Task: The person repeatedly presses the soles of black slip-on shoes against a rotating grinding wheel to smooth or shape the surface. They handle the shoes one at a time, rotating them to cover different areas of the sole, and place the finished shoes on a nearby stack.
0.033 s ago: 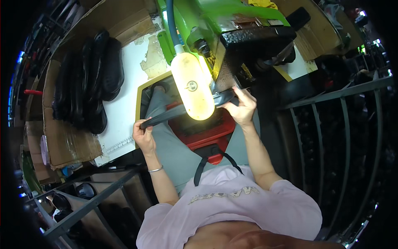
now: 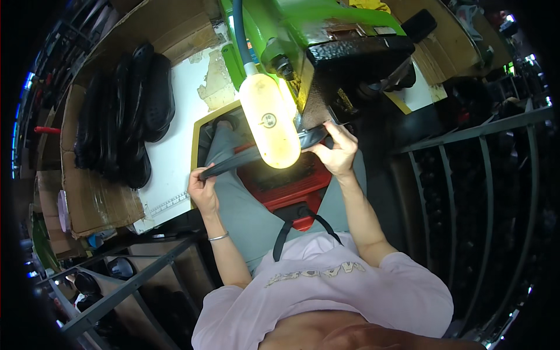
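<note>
**Two hands hold a dark strip under the green machine**

The person sits close to a big green-painted metal machine (image 2: pixel 326 29) with a black cast head. Both bare hands are up at it, and between them runs a long, dark grey, flexible strip (image 2: pixel 233 163), rubbery or leathery in look, stretched slantwise from lower left to upper right.

The left hand (image 2: pixel 202 188) is clenched on the strip's lower end, thumb and fingers pinching it, with a thin silver bangle (image 2: pixel 218 237) on that wrist. The right hand (image 2: pixel 337 153) grasps the upper end just below the machine's black head, fingers curled over the strip. The middle of the strip is hidden behind a glowing, pale yellow, oblong lamp (image 2: pixel 270 121), which hangs off a blue-grey hose and shines straight into view.

Beneath the strip lies a red, box-shaped tray (image 2: pixel 280 184), sitting on the person's grey-clad lap, with a black strap (image 2: pixel 290 227) looping down from it towards the pale pink shirt.

To the left, on a white board (image 2: pixel 175 151) with peeling patches, a heap of black moulded shoe parts (image 2: pixel 125 111) lies well apart from the hands, next to brown cardboard (image 2: pixel 87 192). Grey metal rails (image 2: pixel 484 175) stand on the right.
</note>
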Demonstrator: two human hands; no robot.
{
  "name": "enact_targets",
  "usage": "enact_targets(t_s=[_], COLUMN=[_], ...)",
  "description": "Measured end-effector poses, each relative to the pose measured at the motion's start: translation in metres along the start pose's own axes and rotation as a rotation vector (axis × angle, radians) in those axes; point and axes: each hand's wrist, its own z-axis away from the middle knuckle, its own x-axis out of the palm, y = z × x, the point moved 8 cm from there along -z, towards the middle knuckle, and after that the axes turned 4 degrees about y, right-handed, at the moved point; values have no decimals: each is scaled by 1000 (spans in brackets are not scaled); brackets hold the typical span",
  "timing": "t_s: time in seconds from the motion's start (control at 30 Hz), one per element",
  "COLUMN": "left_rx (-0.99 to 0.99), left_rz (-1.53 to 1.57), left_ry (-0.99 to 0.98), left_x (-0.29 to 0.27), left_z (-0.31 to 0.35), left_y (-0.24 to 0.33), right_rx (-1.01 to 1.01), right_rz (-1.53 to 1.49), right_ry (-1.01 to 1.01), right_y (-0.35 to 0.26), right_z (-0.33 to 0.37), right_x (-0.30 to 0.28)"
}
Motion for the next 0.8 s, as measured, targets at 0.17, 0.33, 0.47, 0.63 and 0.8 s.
enact_targets(t_s=[0.17, 0.33, 0.47, 0.63, 0.8], left_rx=[90, 582, 168, -45, -49], left_rz=[-757, -473, -122, 256, 281], left_ry=[-345, -295, -269, -137, -175], left_x=[73, 202, 198, 202, 206], left_z=[0, 35, 34, 53, 59], left_y=[11, 85, 36, 11, 6], right_rx=[-115, 6, 442, 819, 807], right_rz=[89, -45, -444, -671, -613], right_ry=[8, -14, -81, 66, 324], right_y=[-14, 6, 81, 193, 209], right_z=[-8, -5, 35, 131, 140], right_x=[1, 4, 24, 30, -39])
